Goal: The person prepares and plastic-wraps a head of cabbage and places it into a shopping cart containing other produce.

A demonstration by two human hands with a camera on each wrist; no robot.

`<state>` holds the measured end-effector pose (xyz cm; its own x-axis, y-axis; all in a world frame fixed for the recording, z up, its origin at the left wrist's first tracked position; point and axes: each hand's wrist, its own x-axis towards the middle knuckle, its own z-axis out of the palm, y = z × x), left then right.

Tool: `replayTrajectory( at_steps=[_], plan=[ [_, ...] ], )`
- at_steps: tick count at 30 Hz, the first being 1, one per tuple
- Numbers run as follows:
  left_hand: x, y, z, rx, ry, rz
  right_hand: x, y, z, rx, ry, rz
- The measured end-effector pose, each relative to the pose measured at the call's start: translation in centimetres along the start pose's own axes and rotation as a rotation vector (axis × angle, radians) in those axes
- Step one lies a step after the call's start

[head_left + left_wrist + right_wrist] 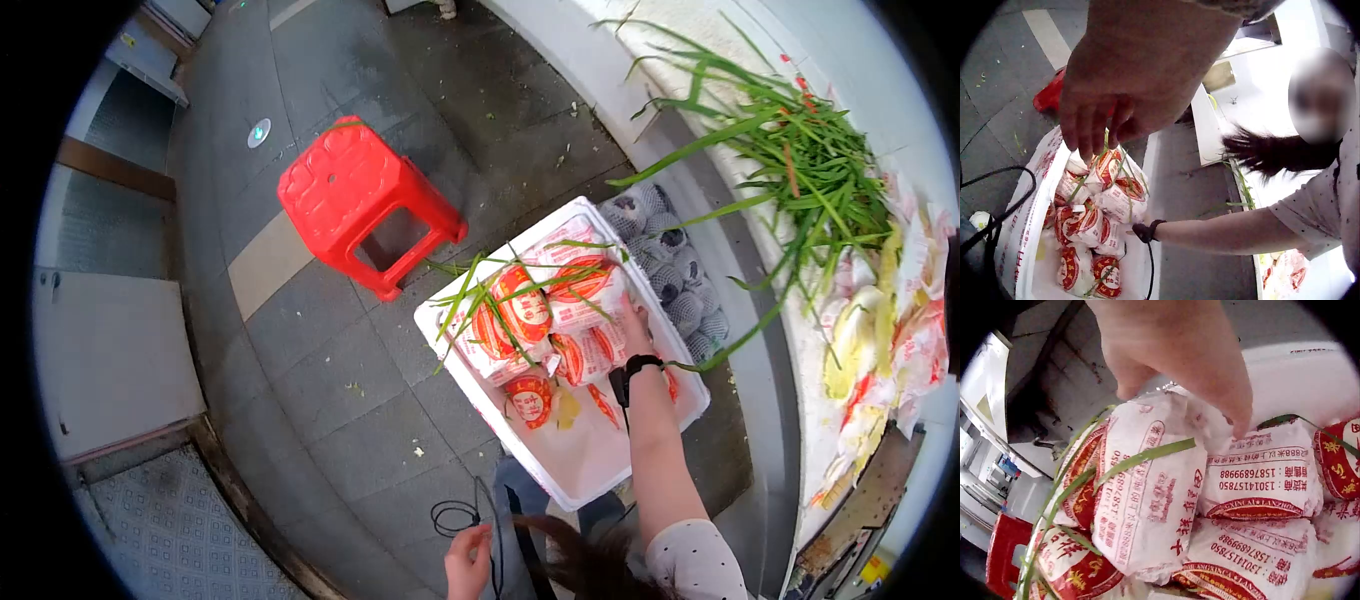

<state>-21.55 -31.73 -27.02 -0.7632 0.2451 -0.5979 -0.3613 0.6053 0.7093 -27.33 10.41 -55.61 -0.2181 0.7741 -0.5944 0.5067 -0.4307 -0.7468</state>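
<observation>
Dotted white sleeve (700, 562) at lower right of the head view. Right hand (1172, 350) closed about one end of a red-printed, white-wrapped bundle (1147, 494) in the white rectangular box (565, 462). Empty left hand (468, 562), loosely bent, at bottom centre.

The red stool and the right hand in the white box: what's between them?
Some grey floor, the box's white rim, then wrapped bundles with green leaves on them. The head view shows it.
</observation>
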Motion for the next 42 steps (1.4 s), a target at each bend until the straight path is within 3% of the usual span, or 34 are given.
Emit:
replayTrajectory(
  at_steps=[1, 2, 5, 9, 10, 14, 17, 18, 21, 25, 26, 27, 29, 30, 31, 34, 35, 36, 39, 41, 42],
  plan=[
    [0.3, -0.9, 0.3, -0.001, -0.005, -0.020, 0.1, -0.4, 0.4, 0.114, -0.099, -0.105],
    [0.5, -1.7, 0.5, -0.003, -0.010, -0.039, 4.3, 2.7, 0.6, 0.046, -0.088, 0.063],
    [0.9, -2.2, 1.0, -0.026, -0.030, -0.092, 3.4, 1.7, 2.4, 0.023, 0.069, 0.176],
    [1.2, -2.8, 1.7, -0.056, -0.049, -0.068, 1.1, -0.8, 2.9, 0.119, 0.117, 0.147],
    [1.2, -2.8, 1.8, -0.051, -0.057, -0.056, 1.2, -0.7, 2.2, 0.265, -0.034, 0.070],
    [1.4, -1.5, 1.8, -0.054, -0.166, -0.125, 4.5, 1.6, 0.4, 0.209, -0.311, 0.128],
    [0.9, -0.5, 2.5, -0.104, -0.179, -0.114, 0.8, -1.0, 1.1, 0.187, -0.407, -0.204],
    [0.9, 0.1, 3.0, -0.129, -0.163, -0.058, 0.0, -1.7, 1.3, 0.040, -0.336, -0.120],
    [0.6, -0.1, 4.0, -0.027, -0.168, 0.006, -0.3, 0.5, 1.9, -0.030, -0.128, -0.233],
    [0.7, 1.2, 4.4, 0.048, -0.182, 0.073, -6.7, 0.6, -0.5, 0.137, 0.163, -0.177],
    [0.8, 1.8, 4.5, 0.006, -0.132, 0.156, -8.6, 1.7, -2.3, 0.393, -0.020, -0.162],
    [1.1, 2.8, 4.4, 0.049, -0.101, 0.199, -9.9, 2.6, -3.4, -0.018, 0.346, -0.295],
    [1.1, 4.8, 4.0, 0.131, -0.029, 0.282, -16.8, -0.8, -7.6, -0.001, 0.373, -0.137],
    [0.7, 5.3, 3.8, 0.099, -0.021, 0.274, -19.8, -1.7, -10.0, -0.058, 0.466, -0.147],
    [0.5, 5.9, 3.8, 0.060, -0.013, 0.274, -20.5, 0.8, -12.6, 0.115, 0.442, -0.383],
    [-2.0, 6.9, 5.2, 0.026, -0.085, 0.275, -29.7, -2.2, -21.1, 0.227, 0.277, -0.101],
    [-3.1, 7.1, 5.7, 0.033, -0.122, 0.274, -32.8, -3.2, -23.6, 0.254, 0.206, -0.135],
    [-4.2, 7.0, 6.3, 0.036, -0.226, 0.262, -35.7, -4.2, -26.1, 0.195, 0.166, -0.046],
    [-9.3, 10.1, 8.0, -0.213, -0.504, 0.166, -43.4, -7.3, -32.1, 0.643, -0.203, -0.079],
    [-13.7, 14.8, 7.8, -0.273, -0.751, 0.080, -47.6, -8.7, -35.9, 0.770, -0.359, -0.006],
    [-15.0, 14.5, 8.4, -0.429, -0.790, 0.194, -48.9, -8.9, -37.5, 0.789, -0.419, -0.057]
  ],
)
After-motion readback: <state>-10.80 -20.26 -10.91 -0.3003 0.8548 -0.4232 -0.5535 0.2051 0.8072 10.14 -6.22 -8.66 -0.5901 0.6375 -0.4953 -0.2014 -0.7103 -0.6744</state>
